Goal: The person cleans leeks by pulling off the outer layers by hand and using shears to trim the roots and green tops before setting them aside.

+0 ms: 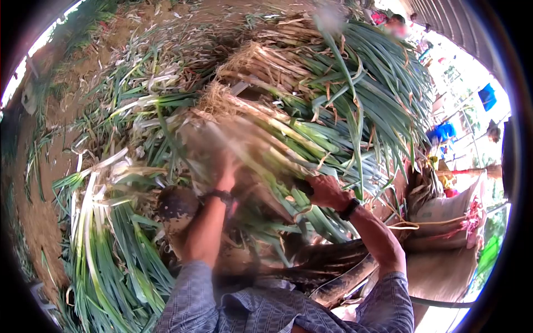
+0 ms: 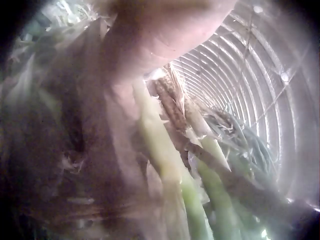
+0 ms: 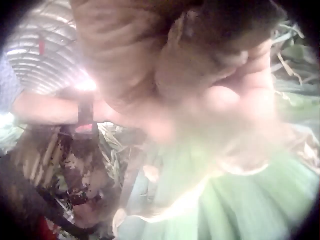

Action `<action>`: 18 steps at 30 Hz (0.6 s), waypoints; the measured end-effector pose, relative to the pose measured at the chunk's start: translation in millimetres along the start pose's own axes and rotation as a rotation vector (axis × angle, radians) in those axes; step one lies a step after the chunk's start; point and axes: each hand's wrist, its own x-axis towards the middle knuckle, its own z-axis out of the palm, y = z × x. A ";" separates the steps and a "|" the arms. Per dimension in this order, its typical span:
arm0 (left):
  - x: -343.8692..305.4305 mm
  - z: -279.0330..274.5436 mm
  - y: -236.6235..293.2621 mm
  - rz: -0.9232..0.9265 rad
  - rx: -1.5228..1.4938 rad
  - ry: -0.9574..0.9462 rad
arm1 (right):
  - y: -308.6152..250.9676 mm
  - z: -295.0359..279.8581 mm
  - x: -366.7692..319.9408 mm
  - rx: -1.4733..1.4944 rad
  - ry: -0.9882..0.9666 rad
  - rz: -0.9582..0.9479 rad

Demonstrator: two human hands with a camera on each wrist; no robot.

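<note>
A bundle (image 1: 266, 133) of leeks is held slantwise before the person, roots up to the left and green leaves down to the right, just in front of a larger pile (image 1: 355, 72) of the same. The right hand (image 1: 326, 191) is closed round the bundle's leafy part. The left hand (image 1: 226, 173) is raised against its pale stalks, but it is blurred and the state of its fingers cannot be told. Loose leaves (image 1: 105, 250) are noted at the left and a sack (image 1: 444, 222) at the right.
</note>
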 end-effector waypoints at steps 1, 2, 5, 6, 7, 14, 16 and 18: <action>-2.3 3.4 3.0 -0.002 0.002 0.007 | -9.3 -8.8 2.0 -0.029 -0.031 -0.059; -4.7 7.0 5.9 -0.004 0.004 0.013 | -16.2 -12.2 7.7 -0.031 -0.031 -0.059; -4.7 11.1 8.3 -0.021 0.073 0.044 | -14.0 -2.0 30.5 -0.065 -0.033 -0.017; -0.1 9.6 5.4 -0.023 0.088 0.055 | -14.6 -0.5 36.4 -0.052 -0.034 -0.039; 9.0 4.4 -4.8 0.059 0.194 0.081 | -16.8 0.1 42.5 -0.039 -0.035 -0.062; -13.9 19.1 -12.6 0.196 0.477 -0.140 | -2.1 -38.2 9.7 -0.031 -0.072 0.082; -31.7 40.6 -14.5 0.112 0.491 -0.241 | 26.1 -34.6 -20.1 -0.068 -0.019 0.083; -34.1 48.6 -25.4 0.067 0.465 -0.254 | 32.0 -42.5 -51.4 -0.051 0.005 0.127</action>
